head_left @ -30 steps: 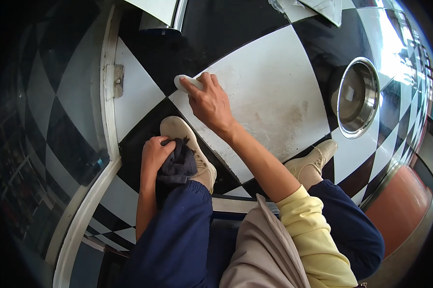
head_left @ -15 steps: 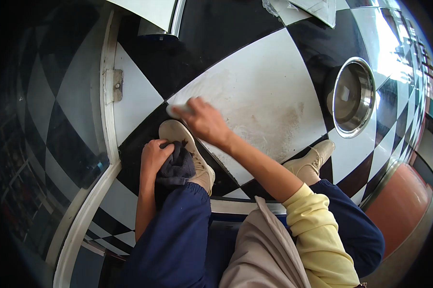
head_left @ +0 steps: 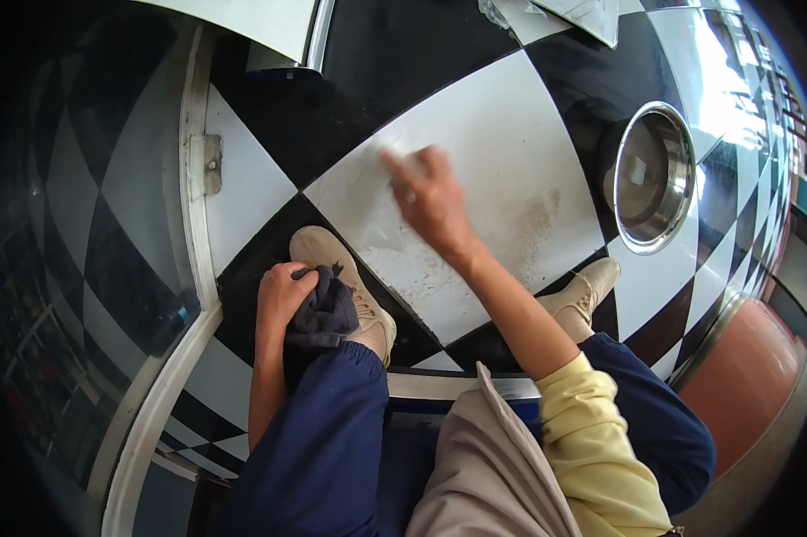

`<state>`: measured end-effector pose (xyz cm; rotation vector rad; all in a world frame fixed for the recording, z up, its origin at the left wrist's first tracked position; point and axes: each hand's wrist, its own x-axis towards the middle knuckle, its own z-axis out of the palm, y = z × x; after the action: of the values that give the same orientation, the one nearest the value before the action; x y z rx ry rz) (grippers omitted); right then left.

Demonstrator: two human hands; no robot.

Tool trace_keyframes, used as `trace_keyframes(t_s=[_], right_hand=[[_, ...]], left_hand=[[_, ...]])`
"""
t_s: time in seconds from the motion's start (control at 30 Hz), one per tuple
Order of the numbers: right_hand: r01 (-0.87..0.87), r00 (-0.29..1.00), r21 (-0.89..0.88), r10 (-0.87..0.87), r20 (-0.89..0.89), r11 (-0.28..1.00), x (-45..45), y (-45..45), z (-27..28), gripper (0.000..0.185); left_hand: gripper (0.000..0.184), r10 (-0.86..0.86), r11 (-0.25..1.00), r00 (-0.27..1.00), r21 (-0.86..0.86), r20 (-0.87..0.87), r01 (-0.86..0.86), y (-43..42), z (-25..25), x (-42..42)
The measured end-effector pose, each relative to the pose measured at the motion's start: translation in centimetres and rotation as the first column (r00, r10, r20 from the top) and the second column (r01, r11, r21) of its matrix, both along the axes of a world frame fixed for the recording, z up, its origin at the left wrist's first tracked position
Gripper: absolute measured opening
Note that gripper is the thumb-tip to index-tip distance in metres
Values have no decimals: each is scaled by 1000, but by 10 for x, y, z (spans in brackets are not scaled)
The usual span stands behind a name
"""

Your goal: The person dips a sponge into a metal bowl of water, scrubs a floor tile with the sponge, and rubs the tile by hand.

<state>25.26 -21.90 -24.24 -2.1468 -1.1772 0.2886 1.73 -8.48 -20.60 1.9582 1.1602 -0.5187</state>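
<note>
My left hand (head_left: 282,294) is closed on a crumpled dark grey cloth (head_left: 324,309), beside the beige left shoe (head_left: 318,246). Over the large white floor tile (head_left: 484,116) is my right hand (head_left: 432,199), smeared by motion. Its fingers are bent around a small pale pad (head_left: 396,154), which is blurred, mostly covered and barely stands out from the tile. Brown smudges (head_left: 542,219) and specks mark the tile's right and lower parts, while its upper left looks whiter.
A steel bowl (head_left: 625,210) with liquid in it stands on the right. At left runs a white door frame (head_left: 193,201) beside dark glass. The beige right shoe (head_left: 591,282) rests at the tile's lower right corner. An orange-red seat (head_left: 748,385) is at lower right.
My right hand has moved up and right, from beside the left shoe's toe to over the white tile. My left hand stays on the cloth. The view has shifted slightly.
</note>
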Motion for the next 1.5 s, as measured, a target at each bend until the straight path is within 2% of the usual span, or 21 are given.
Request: trace_keyframes(t_s=[0.07, 0.13, 0.27, 0.33, 0.4, 0.47, 0.53, 0.57, 0.67, 0.73, 0.87, 0.93, 1.0, 1.07, 1.13, 1.17, 1.27, 1.3, 1.33, 1.4, 1.5], right_hand=[[-345, 938, -8, 345, -28, 939, -25, -10, -6, 56], [-486, 874, 37, 484, 53, 873, -31, -18, -11, 56], [9, 1000, 41, -9, -2, 999, 3, 4, 3, 52], [-115, 993, -6, 115, 1, 993, -13, 2, -3, 50], [-419, 908, 41, 420, -7, 907, -36, -13, -12, 51], [-535, 843, 35, 531, 84, 844, -33, -17, -12, 49], [-272, 961, -41, 273, 34, 962, -14, -8, -14, 47], [-3, 1000, 35, 2, 10, 999, 2, 6, -3, 45], [-370, 928, -21, 369, -45, 929, -31, -3, -11, 45], [-547, 837, 71, 541, 84, 834, -47, -13, -9, 45], [-90, 996, 43, 89, 9, 995, -20, 2, -2, 55], [-129, 991, -7, 129, -18, 992, -42, 0, -5, 54], [-400, 912, 35, 402, -84, 916, -66, -12, -9, 56], [-453, 890, 2, 453, -48, 891, -56, -15, -8, 53], [-230, 973, -78, 229, -21, 970, -33, -3, -8, 53], [-109, 994, 5, 109, -10, 994, -20, 7, 0, 50], [-256, 967, -36, 256, -11, 966, -34, 3, 0, 48], [-407, 911, -32, 403, -92, 913, -41, -5, -2, 46], [-500, 866, 48, 501, -3, 865, -45, -9, 0, 44], [-502, 865, -23, 501, -30, 865, -34, -9, -8, 44], [-130, 991, 8, 130, -27, 992, -11, 16, 3, 44]], left_hand=[[34, -4, 1000, 1000, 12, 11, 4, 1, -1, 1], [34, 4, 1000, 1000, 11, 10, -5, 0, -4, -3], [33, 29, 1000, 1000, 3, 11, -29, -1, -2, -1], [33, 17, 1000, 1000, 22, 23, -18, -1, -7, -5], [33, 5, 1000, 1000, 6, 9, -5, 0, -3, -3], [33, 2, 1000, 1000, -14, -10, -2, 1, 4, -5], [33, 7, 999, 999, -36, -34, -9, 1, 13, -13], [33, 54, 998, 998, -27, -12, -55, 0, 12, -19], [34, 125, 992, 992, -28, 30, -125, -2, 2, -23], [34, 129, 991, 992, -44, -3, -129, -1, 4, -19], [34, 127, 991, 992, -33, -26, -128, -1, 0, -25], [34, 136, 990, 991, -44, -12, -136, -1, 0, -22], [33, 98, 994, 995, -49, -30, -100, 1, -4, -22], [33, 90, 995, 995, -40, -31, -92, 3, -4, -24], [33, 101, 994, 995, -33, -13, -102, 0, -2, -24], [33, 102, 994, 995, -31, -17, -102, -1, -2, -26], [33, 93, 995, 996, -18, -4, -93, 1, -5, -25], [33, 88, 996, 996, -17, 0, -88, 1, -7, -25], [33, 83, 996, 997, -17, 3, -83, 1, -6, -24], [33, 102, 995, 995, -25, 11, -102, 1, -4, -22], [33, 99, 995, 995, -32, -16, -100, -1, -3, -23]])
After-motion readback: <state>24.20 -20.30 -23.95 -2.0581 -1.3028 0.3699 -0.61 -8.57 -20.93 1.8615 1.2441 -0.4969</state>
